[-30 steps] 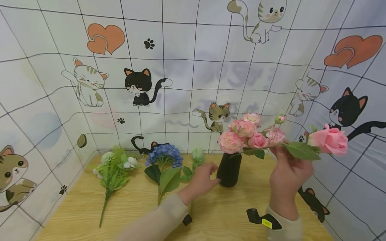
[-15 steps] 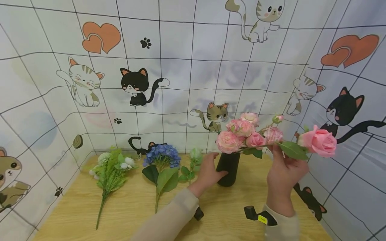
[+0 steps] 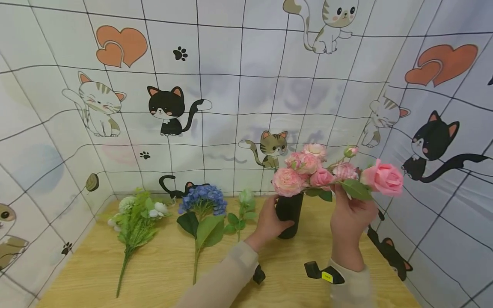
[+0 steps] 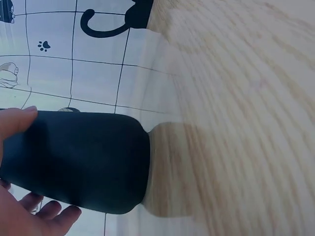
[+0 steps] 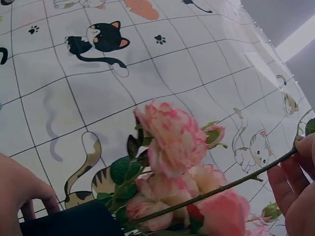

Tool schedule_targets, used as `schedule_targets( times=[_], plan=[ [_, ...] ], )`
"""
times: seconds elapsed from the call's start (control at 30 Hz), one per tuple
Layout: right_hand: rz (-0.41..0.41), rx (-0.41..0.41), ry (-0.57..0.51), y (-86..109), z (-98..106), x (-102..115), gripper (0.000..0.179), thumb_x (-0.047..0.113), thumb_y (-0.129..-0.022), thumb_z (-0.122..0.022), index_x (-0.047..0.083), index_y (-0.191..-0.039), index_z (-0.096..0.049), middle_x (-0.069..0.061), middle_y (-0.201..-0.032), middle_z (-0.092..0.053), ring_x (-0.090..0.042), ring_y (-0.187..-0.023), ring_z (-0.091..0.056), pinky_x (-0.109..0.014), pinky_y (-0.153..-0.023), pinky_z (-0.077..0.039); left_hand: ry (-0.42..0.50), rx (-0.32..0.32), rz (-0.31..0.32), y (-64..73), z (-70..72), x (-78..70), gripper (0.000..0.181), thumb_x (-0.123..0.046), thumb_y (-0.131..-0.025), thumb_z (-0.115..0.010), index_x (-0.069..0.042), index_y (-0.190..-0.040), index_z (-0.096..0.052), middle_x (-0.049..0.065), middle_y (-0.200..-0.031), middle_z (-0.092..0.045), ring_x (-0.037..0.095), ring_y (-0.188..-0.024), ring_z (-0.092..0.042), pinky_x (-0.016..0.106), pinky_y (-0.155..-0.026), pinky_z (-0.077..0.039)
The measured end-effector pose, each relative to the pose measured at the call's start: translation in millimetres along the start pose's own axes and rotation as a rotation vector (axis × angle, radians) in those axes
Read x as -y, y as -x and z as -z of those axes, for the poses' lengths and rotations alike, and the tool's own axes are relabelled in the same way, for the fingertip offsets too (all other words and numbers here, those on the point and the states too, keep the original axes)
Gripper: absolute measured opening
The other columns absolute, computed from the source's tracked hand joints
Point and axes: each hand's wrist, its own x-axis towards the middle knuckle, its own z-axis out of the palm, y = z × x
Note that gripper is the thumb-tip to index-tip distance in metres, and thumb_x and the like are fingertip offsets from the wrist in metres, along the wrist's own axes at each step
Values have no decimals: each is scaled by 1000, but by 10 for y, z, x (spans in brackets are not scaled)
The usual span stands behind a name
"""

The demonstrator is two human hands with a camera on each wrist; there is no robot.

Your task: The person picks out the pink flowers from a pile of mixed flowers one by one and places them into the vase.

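Note:
My left hand [image 3: 267, 224] grips the black vase [image 3: 289, 216], which stands upright on the table. In the left wrist view the vase [image 4: 83, 160] lies between the thumb and curled fingers [image 4: 61, 219]. Pink blossoms [image 3: 289, 182] spread above the vase's mouth. To the right, my right hand [image 3: 350, 226] pinches the stem of a single pink rose [image 3: 383, 177], just by its green leaf [image 3: 356, 189]. In the right wrist view that rose stem [image 5: 221, 189] slants down across the blossoms [image 5: 172, 137] toward the vase mouth. Whether its lower end is inside is hidden.
On the wooden table [image 3: 165, 273], left of the vase, lie a green bunch with white flowers [image 3: 138, 226], a blue hydrangea [image 3: 204, 199] and a pale rose [image 3: 246, 199]. A cat-printed cloth [image 3: 219, 98] closes off the back and sides.
My left hand has come rightward from beside the vase and now grips it. My right hand has moved left with the rose, bringing its head nearer the other blossoms. The view has shifted slightly.

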Motion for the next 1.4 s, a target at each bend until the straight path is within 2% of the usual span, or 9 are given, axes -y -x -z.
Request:
schedule_targets(
  times=[0.2,0.4,0.5,0.6,0.73,0.83,0.9,1.13,1.4],
  plan=[
    [-70,61,178,136,-53,-236,26,-14,-94,-71,-16,-119,-71,-7,-110,-79,-10,-97,-74,-17,-85,-61,10,-12,12,24,-58,49,90,-29,-84,-93,-13,-155,-40,14,-148,-54,31,-133,-58,51,-109,-52],
    [-78,118,438,213,-44,-469,21,-7,-90,-79,-8,-111,-78,-21,-94,-80,7,-79,-69,-9,-73,-54,-16,-17,23,42,-100,69,92,-30,-81,-94,-10,-154,-42,13,-146,-57,30,-132,-59,49,-110,-52],
    [-61,192,589,257,-2,-605,18,-3,-90,-80,-3,-109,-79,-23,-89,-79,1,-76,-71,-3,-71,-50,-6,-8,29,55,-101,61,91,-28,-82,-94,-9,-154,-42,14,-145,-57,31,-133,-59,49,-111,-52],
    [-48,280,724,313,36,-743,13,-3,-90,-78,-2,-103,-79,-21,-87,-79,-18,-71,-73,-2,-66,-45,5,4,32,63,-98,51,91,-27,-83,-93,-9,-155,-41,15,-146,-56,31,-133,-59,50,-111,-51],
    [-16,346,805,366,54,-862,3,-1,-87,-78,-3,-87,-76,-21,-73,-75,-36,-62,-71,-28,-59,-54,14,-1,44,75,-97,53,90,-26,-82,-93,-9,-155,-42,15,-144,-57,31,-131,-60,50,-110,-53],
    [-55,350,796,382,58,-876,9,3,-86,-82,-3,-86,-75,-24,-74,-75,-44,-72,-75,-56,-68,-59,11,-10,48,78,-103,68,89,-27,-82,-93,-10,-155,-43,14,-143,-58,30,-130,-61,50,-109,-53],
    [-92,350,795,381,65,-861,15,5,-84,-84,-5,-91,-77,-27,-83,-77,-49,-85,-76,-66,-78,-58,8,-12,45,72,-110,80,89,-27,-83,-92,-10,-154,-43,14,-143,-58,30,-130,-61,49,-109,-53],
    [-164,413,884,341,34,-771,21,13,-86,-85,-5,-95,-77,-28,-88,-77,-51,-89,-75,-67,-81,-58,-1,6,63,35,-53,94,91,-28,-80,-94,-8,-153,-44,14,-142,-60,31,-129,-62,50,-108,-54],
    [-282,696,1040,229,104,-647,32,16,-86,-85,-6,-105,-73,-28,-95,-77,-52,-94,-73,-67,-83,-57,1,53,170,34,79,4,80,-18,-80,-92,-4,-146,-49,17,-128,-64,32,-111,-64,47,-92,-57]
  ],
)
